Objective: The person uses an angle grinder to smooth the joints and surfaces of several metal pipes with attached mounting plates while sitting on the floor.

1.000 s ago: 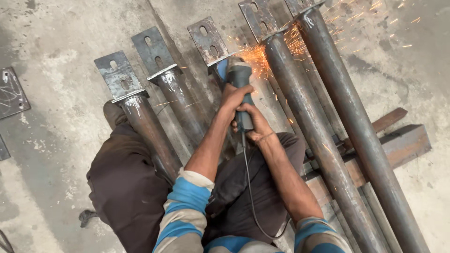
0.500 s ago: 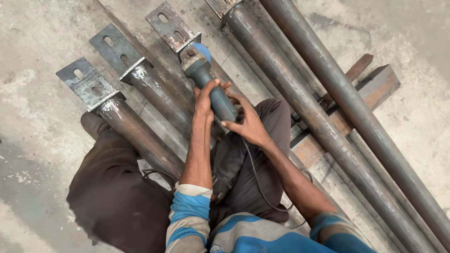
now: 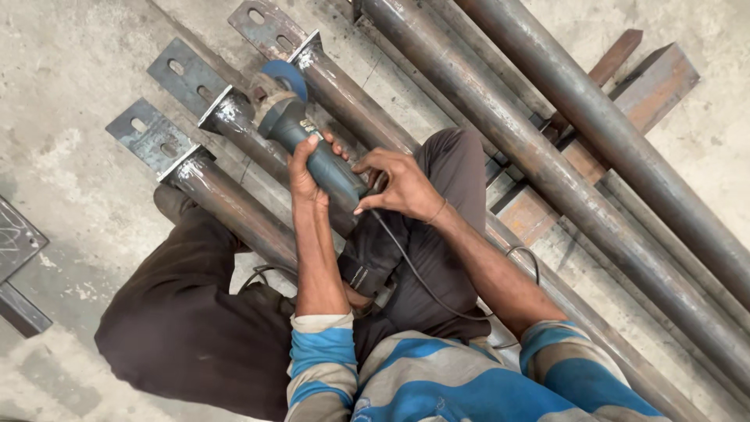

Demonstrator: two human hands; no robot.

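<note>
My left hand (image 3: 303, 168) grips the dark blue body of an angle grinder (image 3: 308, 144). Its blue disc guard (image 3: 285, 76) sits between two steel pipes, close to the welded joint of the middle pipe (image 3: 234, 117) and its slotted end plate (image 3: 183, 74). My right hand (image 3: 400, 186) rests on the rear end of the grinder, fingers curled where the black cord (image 3: 414, 273) leaves it. No sparks show. I squat over the pipes with my knees on either side.
Three shorter pipes with flat slotted plates (image 3: 148, 137) lie side by side on the concrete floor (image 3: 70, 70). Longer rusty pipes (image 3: 562, 164) run diagonally at the right over a steel block (image 3: 656, 78). A metal plate (image 3: 16, 242) lies at the left edge.
The sparks seen a second ago have stopped. The grinder has moved away from the long pipe to the shorter plated pipes, and my view has shifted right and closer.
</note>
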